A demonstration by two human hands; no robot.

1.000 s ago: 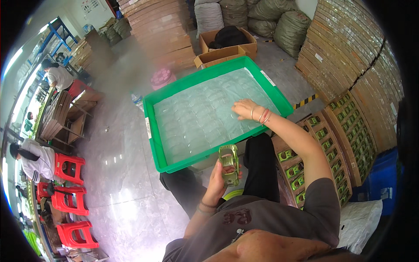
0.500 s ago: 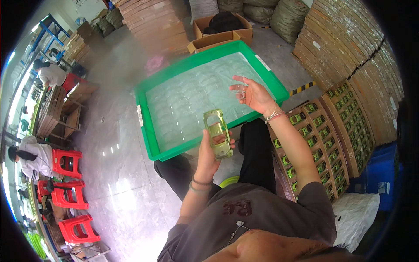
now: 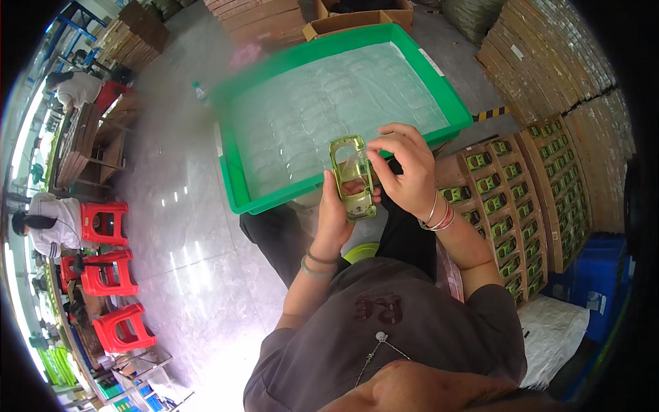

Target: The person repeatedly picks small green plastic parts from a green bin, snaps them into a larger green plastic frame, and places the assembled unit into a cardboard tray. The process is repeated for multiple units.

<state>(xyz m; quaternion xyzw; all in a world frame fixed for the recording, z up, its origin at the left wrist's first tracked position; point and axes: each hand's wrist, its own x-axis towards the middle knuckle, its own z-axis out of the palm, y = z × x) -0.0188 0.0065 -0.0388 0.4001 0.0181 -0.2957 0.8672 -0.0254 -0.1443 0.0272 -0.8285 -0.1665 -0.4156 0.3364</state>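
the left hand [image 3: 334, 218] has its grip closed round a green toy car shell [image 3: 352, 177], held upright over the lap. the right hand [image 3: 405, 168] pinches its upper edge. just beyond lies a green tray [image 3: 237, 178] of clear plastic pieces.

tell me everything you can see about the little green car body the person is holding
The toy car body is a small yellow-green shell, glossy like moulded plastic, with open window cut-outs and what looks like a clear insert in the middle. It is held lengthwise, pointing away from the person, above the near edge of the green tray. The left hand grips it from below and the side; the right hand pinches its upper right edge.
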